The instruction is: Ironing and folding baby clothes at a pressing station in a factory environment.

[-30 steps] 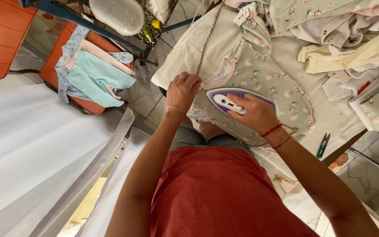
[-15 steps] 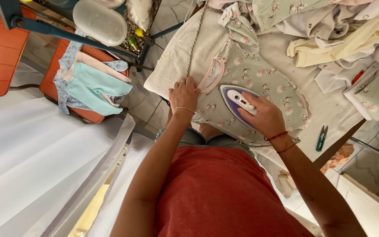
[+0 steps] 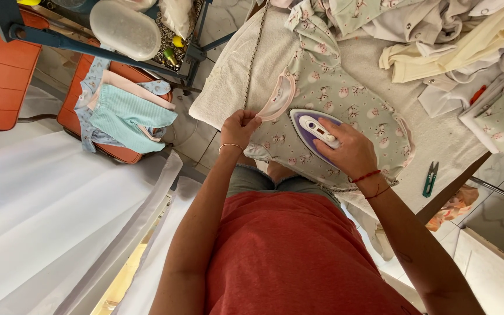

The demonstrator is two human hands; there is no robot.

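Note:
A pale green patterned baby garment (image 3: 345,105) with a pink-trimmed neck lies flat on the towel-covered ironing table (image 3: 228,81). My right hand (image 3: 351,153) grips a purple and white iron (image 3: 313,129) that rests on the garment's lower part. My left hand (image 3: 238,127) pinches the garment's edge beside the pink neckline (image 3: 278,102), holding the cloth taut. Both forearms reach out from my red shirt.
A heap of unironed baby clothes (image 3: 450,41) covers the table's far right. Small green snips (image 3: 430,178) lie near the table edge. Folded clothes (image 3: 123,111) sit on an orange stool at left. A metal rack holds a plastic lidded tub (image 3: 125,28). White cloth (image 3: 42,204) spreads at lower left.
The iron has slid a little across the garment under my right hand. My left hand has kept its hold at the neckline. The view has shifted slightly.

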